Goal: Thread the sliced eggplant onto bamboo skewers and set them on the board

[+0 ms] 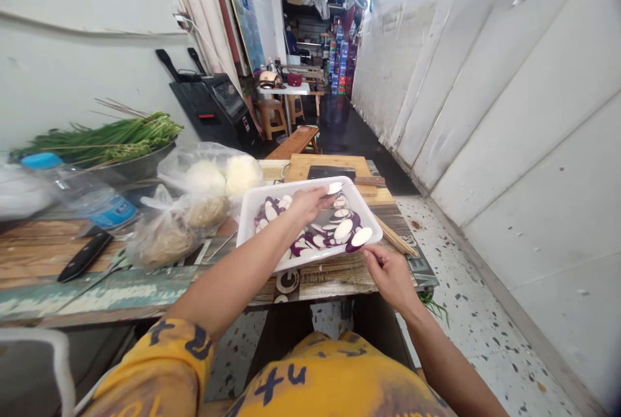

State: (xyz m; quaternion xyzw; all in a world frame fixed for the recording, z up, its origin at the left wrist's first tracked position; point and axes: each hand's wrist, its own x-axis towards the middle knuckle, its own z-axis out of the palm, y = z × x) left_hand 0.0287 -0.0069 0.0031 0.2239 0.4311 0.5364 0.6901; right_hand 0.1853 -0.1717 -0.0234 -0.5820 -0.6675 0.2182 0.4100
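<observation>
A white plastic tray (pixel 250 213) holds many oval eggplant slices (pixel 315 239) with white flesh and purple skin. My left hand (pixel 310 205) reaches over the tray, its fingers closed on one eggplant slice (pixel 334 188). At the tray's near right corner, my right hand (pixel 391 275) pinches the end of a thin skewer. An eggplant slice (pixel 361 236) sits just beyond those fingertips, apparently on the skewer; most of the stick is hidden. Beside the tray on the right lies a bundle of bamboo skewers (pixel 395 236).
Behind the tray are a cutting board (pixel 327 163) and a dark-bladed cleaver (pixel 332 172). Knotted plastic bags (pixel 167 233), a water bottle (pixel 104 203), a black-handled knife (pixel 86 256) and a bowl of green vegetables (pixel 104 142) occupy the left. A wall (pixel 509 145) runs along the right.
</observation>
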